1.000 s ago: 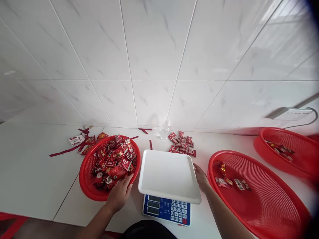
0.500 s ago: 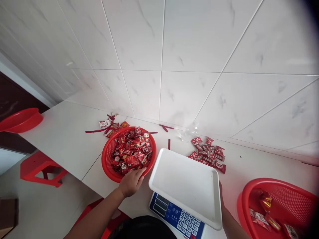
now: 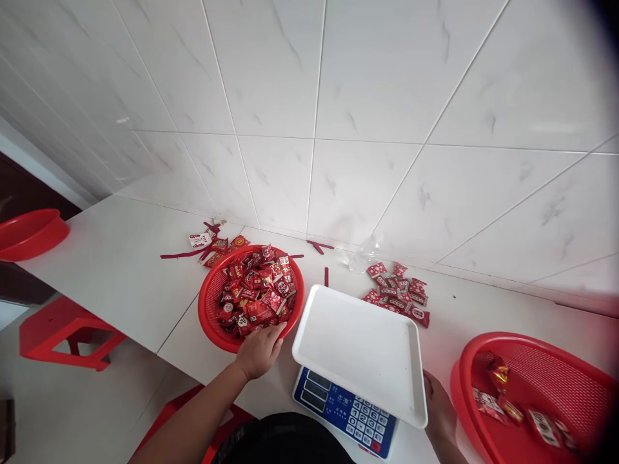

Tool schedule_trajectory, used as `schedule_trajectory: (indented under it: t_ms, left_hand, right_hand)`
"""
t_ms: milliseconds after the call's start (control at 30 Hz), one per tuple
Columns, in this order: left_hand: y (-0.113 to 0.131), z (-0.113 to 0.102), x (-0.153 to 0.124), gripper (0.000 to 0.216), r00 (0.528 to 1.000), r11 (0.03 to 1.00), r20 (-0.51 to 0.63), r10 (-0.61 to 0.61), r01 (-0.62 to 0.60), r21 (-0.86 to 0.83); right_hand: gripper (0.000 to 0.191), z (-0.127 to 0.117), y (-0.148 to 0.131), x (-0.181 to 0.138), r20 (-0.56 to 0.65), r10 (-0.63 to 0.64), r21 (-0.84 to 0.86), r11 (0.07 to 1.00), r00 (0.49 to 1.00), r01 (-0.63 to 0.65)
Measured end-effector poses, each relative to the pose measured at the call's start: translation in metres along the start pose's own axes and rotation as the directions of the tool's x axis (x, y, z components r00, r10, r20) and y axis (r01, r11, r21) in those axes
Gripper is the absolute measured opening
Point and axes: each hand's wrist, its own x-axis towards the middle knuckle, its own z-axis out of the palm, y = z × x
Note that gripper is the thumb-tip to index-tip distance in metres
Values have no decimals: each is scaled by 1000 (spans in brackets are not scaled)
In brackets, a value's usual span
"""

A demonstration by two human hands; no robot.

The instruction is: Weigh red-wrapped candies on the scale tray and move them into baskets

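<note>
My left hand (image 3: 261, 353) is closed on the near right rim of a round red plastic basket (image 3: 206, 316), thumb along the edge. Small red-wrapped candies (image 3: 258, 293) fill the basket in a heap. Right beside it stands a digital weighing scale (image 3: 345, 412) with a blue keypad, under a bare white tray (image 3: 358, 354). At the tray's right edge is my right hand (image 3: 439, 409); its fingers are partly hidden, so I cannot tell whether they grip anything.
Loose red candies (image 3: 399, 293) lie behind the tray, near a clear plastic piece (image 3: 365, 254). A second red basket (image 3: 467, 386) with a few packets stands right. More wrappers (image 3: 220, 246) and dark red strips (image 3: 319, 247) lie along the tiled wall. Red stools (image 3: 72, 332) stand left, below table height.
The view has shifted slightly. My right hand shows more now, beside the tray's edge rather than mostly behind it. My left hand stays on the basket rim.
</note>
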Motion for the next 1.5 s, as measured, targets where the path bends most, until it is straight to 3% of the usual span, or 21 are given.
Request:
schedule_trajectory:
  t_ms: [200,400,533,700,800,933,1100,1267,1500]
  left_hand:
    - [-5,2,0,44,1000,1000,-9,30,-30,0]
    - [-15,8,5,45,996,997,-31,79,-79,-18]
    - [-22,14,9,44,991,993,-78,107,-111,-49]
    - [-28,19,12,44,985,987,-100,141,-148,-68]
    - [-29,20,13,43,982,985,-124,144,-154,-72]
    - [-25,19,11,42,990,991,-107,88,-98,-92]
    - [-19,18,9,44,999,999,-19,-35,34,-37]
    - [-20,22,5,42,996,997,-37,-77,77,2]
    - [-27,38,4,40,993,997,-103,-66,70,32]
  right_hand:
    - [35,-14,13,-64,-56,98,-15,995,994,-99]
    - [37,-36,-3,-98,-188,23,1,1000,982,-23]
    - [42,-67,-24,-86,-293,-46,-25,999,955,40]
    - [49,-113,-35,-48,-433,16,-104,992,901,-67]
    - [51,-123,-47,-20,-434,6,-140,987,901,-74]
    - [52,-104,-94,33,-272,-145,-123,986,951,115]
    - [57,-48,-190,111,-44,-251,18,967,967,252]
    - [39,-4,-263,166,54,-208,146,969,977,199]
    - [34,30,-298,197,220,-147,310,948,964,74]
